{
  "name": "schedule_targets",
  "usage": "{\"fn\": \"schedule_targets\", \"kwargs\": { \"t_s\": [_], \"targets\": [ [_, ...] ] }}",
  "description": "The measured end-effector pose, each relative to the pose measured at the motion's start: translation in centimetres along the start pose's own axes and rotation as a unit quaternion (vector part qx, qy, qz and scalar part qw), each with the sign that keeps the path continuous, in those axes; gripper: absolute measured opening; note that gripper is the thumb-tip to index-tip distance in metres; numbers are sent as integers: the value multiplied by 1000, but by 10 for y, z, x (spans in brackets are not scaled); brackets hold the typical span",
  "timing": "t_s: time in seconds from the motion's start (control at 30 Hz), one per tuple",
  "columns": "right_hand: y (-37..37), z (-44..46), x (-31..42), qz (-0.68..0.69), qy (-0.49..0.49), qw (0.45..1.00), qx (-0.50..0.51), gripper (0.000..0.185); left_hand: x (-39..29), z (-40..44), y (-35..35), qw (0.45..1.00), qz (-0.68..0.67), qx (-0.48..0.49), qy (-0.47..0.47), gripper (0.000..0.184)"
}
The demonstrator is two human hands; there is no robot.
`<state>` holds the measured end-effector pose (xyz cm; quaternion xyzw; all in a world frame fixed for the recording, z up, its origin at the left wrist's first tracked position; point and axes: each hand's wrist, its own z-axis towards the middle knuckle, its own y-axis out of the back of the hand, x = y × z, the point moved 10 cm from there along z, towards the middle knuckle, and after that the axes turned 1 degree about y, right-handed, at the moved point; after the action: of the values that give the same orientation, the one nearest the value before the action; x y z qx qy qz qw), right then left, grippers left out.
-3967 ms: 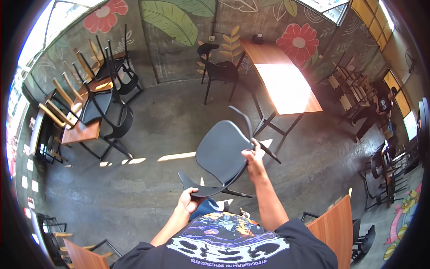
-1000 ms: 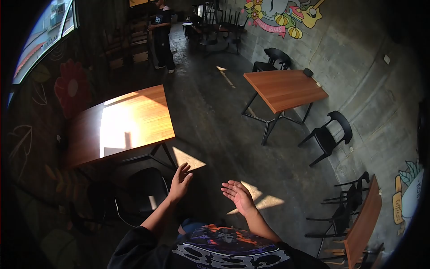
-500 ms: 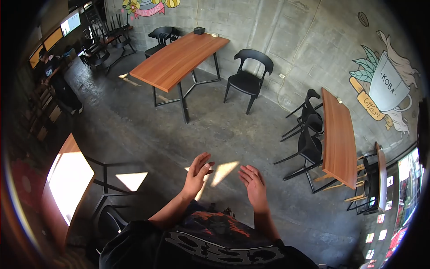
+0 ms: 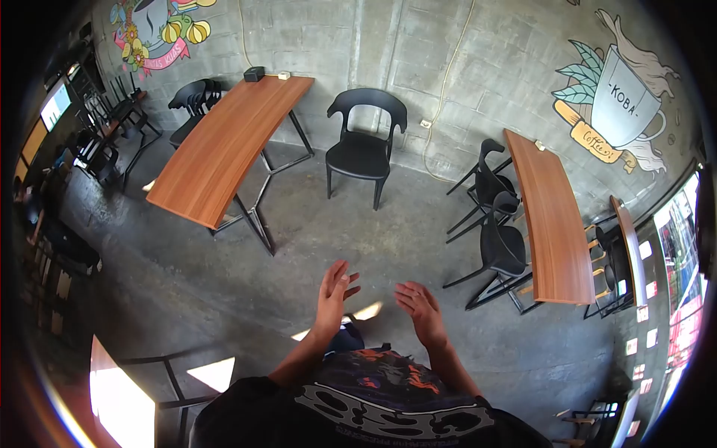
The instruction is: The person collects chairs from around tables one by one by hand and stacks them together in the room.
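Observation:
My left hand (image 4: 333,296) is raised in front of my body, fingers apart and nothing in it. Facing it across a small gap, my right hand (image 4: 420,308) is also open and holds nothing. Neither hand touches any object. Beyond them, a black chair (image 4: 360,157) stands against the wall, its seat towards me. To its left is a long wooden table (image 4: 231,149) on black metal legs, with a small black box (image 4: 254,74) and a white block (image 4: 284,75) at its far end.
On the right, black chairs (image 4: 499,243) stand beside another wooden table (image 4: 556,224). A sunlit table (image 4: 123,399) is at the lower left. Stacked furniture (image 4: 112,119) and a dark-clothed person (image 4: 63,235) are at the far left. Grey concrete floor (image 4: 299,224) lies between.
My view has moved forward and turned, so the tables and the far chair appear closer and further left. Both hands stay raised and open.

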<state>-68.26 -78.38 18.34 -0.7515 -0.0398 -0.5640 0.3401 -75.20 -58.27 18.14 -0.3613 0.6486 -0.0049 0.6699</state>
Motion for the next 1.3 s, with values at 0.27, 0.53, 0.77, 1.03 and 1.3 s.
{"fn": "schedule_targets", "kwargs": {
  "t_s": [0.27,0.53,0.77,1.03,1.3],
  "targets": [
    [-31,166,48,-32,13,999,9,34,-50,168,-7,998,60,34,-6,54],
    [-22,299,16,-18,-83,995,48,36,-26,268,26,994,107,-28,1,54],
    [13,461,54,29,-58,996,54,33,-19,381,-3,992,104,-72,13,57],
    [37,600,113,-6,-43,995,87,32,-89,538,-59,977,189,-60,-81,55],
    [57,677,116,-23,-67,995,69,34,-52,607,-55,985,134,-96,-43,53]
  ]
}}
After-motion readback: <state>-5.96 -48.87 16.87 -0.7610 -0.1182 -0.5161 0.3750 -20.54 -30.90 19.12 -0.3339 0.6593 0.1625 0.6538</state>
